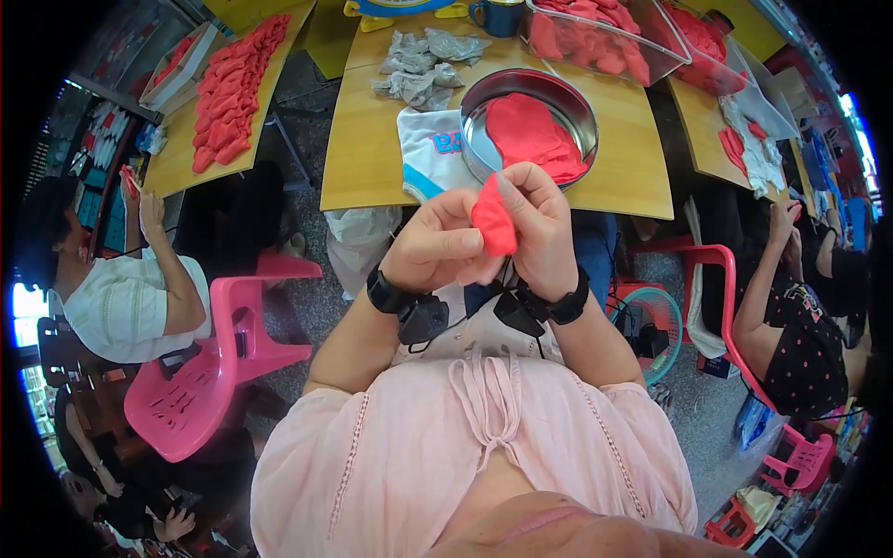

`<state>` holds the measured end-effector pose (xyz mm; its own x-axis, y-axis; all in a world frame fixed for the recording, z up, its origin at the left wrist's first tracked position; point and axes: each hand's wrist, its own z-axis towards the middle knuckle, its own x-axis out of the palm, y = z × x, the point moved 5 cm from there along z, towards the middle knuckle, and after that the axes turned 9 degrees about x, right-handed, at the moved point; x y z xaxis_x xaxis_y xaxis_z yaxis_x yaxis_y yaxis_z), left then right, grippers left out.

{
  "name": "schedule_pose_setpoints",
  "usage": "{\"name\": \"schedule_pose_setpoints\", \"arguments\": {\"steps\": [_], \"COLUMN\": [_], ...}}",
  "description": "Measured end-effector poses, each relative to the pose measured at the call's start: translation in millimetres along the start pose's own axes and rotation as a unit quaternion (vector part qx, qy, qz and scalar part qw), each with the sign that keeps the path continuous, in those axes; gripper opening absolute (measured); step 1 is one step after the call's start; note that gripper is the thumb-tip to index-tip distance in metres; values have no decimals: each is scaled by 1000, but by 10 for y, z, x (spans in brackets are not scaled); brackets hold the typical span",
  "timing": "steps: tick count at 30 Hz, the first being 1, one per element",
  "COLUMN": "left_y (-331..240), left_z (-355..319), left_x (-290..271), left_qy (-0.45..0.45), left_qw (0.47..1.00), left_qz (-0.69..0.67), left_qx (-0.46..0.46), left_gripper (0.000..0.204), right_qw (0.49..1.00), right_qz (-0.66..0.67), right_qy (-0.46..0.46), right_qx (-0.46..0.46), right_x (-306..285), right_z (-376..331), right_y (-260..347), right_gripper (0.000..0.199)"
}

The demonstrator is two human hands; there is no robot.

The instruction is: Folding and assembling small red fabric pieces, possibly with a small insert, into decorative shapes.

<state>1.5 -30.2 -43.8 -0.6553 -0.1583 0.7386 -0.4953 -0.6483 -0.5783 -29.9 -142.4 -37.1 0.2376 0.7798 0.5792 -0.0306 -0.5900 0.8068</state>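
Note:
A small, puffy red fabric piece point(493, 221) is held up in front of my chest, just off the near edge of the table. The fingers of my left hand point(430, 240) pinch it from one side. On its other side my right hand point(541, 231) grips its upper end between thumb and fingers. Right behind my hands stands a round metal pan point(473, 149) with flat red fabric pieces point(532, 138) inside. A white cloth point(423, 139) with a blue border and printed letters lies to the left of the pan, partly tucked beside it.
Crumpled clear plastic bags point(423, 70) lie behind the cloth. A clear plastic bin point(609, 51) of red pieces and a dark blue mug point(499, 17) stand at the back. Other people work at side tables, with a pink chair point(200, 381) on the left and a fan point(656, 325) on the right.

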Motion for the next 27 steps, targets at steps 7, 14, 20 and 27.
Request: {"name": "schedule_pose_setpoints", "arguments": {"steps": [7,14,20,27], "left_y": [-157,-186,-263,-498], "left_z": [64,49,42,47], "left_x": [-71,-21,86,65], "left_qy": [-167,-205,-139,-182], "left_qw": [983,933,787,771], "left_qz": [67,295,600,577], "left_qx": [40,-27,41,199], "left_gripper": [20,28,29,22], "right_qw": [963,847,858,885], "right_qz": [-204,-426,-414,-394], "right_qy": [122,-22,-62,-126], "right_qx": [-127,-316,-298,-212], "right_x": [-32,-28,-99,-276], "right_z": [-63,-114,-111,223], "right_y": [98,276,230,653], "right_gripper": [44,18,12,13]}}
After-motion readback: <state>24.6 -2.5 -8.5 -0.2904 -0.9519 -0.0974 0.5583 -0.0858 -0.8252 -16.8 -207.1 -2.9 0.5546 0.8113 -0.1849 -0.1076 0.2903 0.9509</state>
